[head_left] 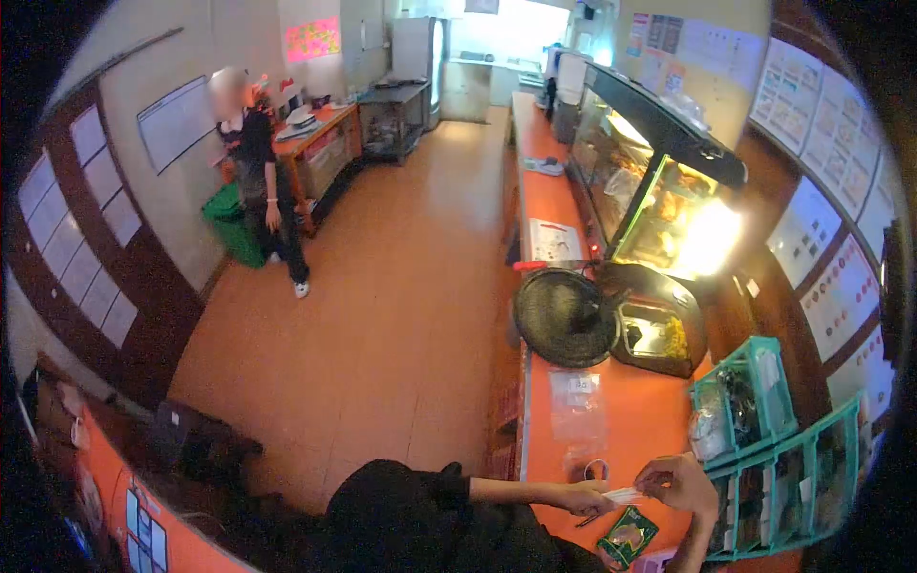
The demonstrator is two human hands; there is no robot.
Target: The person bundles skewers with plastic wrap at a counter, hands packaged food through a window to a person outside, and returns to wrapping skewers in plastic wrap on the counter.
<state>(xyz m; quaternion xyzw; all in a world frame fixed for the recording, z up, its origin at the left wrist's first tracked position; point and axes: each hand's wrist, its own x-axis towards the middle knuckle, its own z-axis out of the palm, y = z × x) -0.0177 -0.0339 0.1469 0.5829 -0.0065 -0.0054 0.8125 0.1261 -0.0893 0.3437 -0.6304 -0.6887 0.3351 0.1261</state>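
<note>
Above the orange counter (544,449), my left hand (589,498) is closed around one end of a thin white strip (625,496), perhaps paper or plastic. My right hand (680,485) is bent over the other end, its thumb and fingers pinched together there. Just below the strip lies a green packet (629,535) with a picture on it. A dark, thin pen-like item (586,520) is beside my left hand. Behind the hands, a clear plastic bag (578,406) with a white label lies flat on the counter.
Teal divided racks (755,401) of packaged items stand at the right. A round black mesh lid (565,317) and metal tray (654,336) sit by the lit food warmer (669,210). Across the tiled floor (382,315), another person (256,162) stands near a green bin (234,224).
</note>
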